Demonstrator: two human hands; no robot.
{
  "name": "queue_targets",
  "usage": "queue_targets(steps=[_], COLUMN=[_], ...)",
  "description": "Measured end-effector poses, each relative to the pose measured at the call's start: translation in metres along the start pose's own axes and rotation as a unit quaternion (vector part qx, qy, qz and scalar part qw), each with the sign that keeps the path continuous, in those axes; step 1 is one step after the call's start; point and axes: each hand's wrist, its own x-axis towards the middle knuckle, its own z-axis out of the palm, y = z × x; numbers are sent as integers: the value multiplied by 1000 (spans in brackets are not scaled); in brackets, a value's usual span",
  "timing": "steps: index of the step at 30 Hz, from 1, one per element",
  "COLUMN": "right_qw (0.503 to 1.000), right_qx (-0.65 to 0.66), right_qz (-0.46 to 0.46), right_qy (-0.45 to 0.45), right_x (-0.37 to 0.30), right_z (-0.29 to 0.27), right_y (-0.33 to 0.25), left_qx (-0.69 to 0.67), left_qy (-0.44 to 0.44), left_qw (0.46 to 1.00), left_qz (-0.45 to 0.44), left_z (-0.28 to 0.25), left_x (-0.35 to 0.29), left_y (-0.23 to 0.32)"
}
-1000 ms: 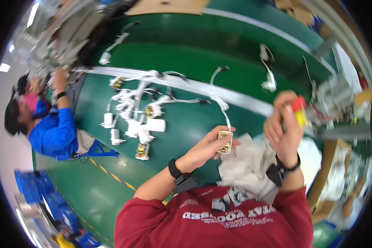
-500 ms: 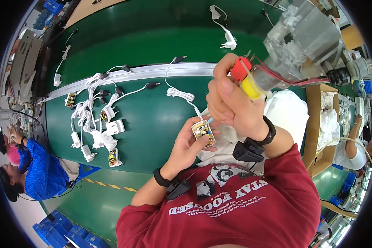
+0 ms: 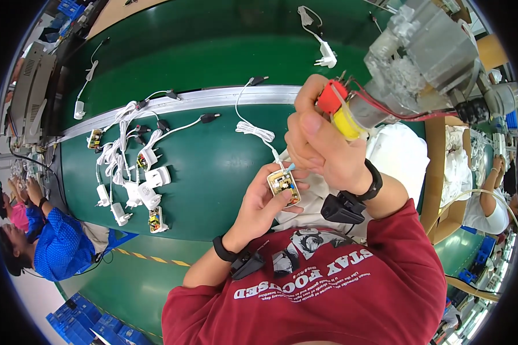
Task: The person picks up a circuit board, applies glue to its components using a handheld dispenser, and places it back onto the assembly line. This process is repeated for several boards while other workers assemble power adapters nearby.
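My left hand (image 3: 254, 206) is closed around an opened white power adapter (image 3: 283, 187), its circuit board facing up and the thumb on its lower edge. From the adapter's far end a bundled white cord (image 3: 255, 131) runs away over the green surface. My right hand (image 3: 327, 138) grips a glue gun (image 3: 380, 103) with a red switch, a yellow band and a grey barrel crusted with clear glue. Its light-blue nozzle (image 3: 292, 167) points down at the adapter's cord end, touching or very near it; which one I cannot tell.
Left of my hands lies a pile of white adapters (image 3: 149, 195) with tangled cords, some opened. A metal rail (image 3: 184, 102) divides the near surface from a far green strip, where another adapter (image 3: 326, 56) lies. At right stands a cardboard box (image 3: 437, 190). Two people sit at far left.
The far adapter and the connector end of the held adapter's cord have shifted slightly right. Both hands keep nearly the same place and grip.
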Motion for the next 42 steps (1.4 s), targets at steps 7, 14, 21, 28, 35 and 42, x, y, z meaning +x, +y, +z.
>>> queue_targets(steps=[7, 14, 21, 28, 35, 42], right_qw=[997, 1000, 1000, 999, 999, 998], right_qx=[48, -17, -13, -27, -42, -52], right_qz=[14, 18, 25, 19, 18, 17], right_qy=[56, 1, -13, -7, -2, 2], right_x=[-4, -11, -11, -8, -16, -16], right_z=[13, 11, 11, 14, 14, 18], right_y=[-11, -6, -5, -4, -7, -6], left_qx=[-19, -83, -82, -88, -165, -174], left_qy=[64, 101, 104, 91, 58, 36], left_qw=[998, 991, 991, 992, 984, 984], left_qz=[-12, 3, 10, 13, 2, -2], left_z=[-5, -6, -4, -6, 0, 0], left_x=[1, 4, 1, 2, 2, 0], left_y=[-3, 8, 10, 10, 14, 11])
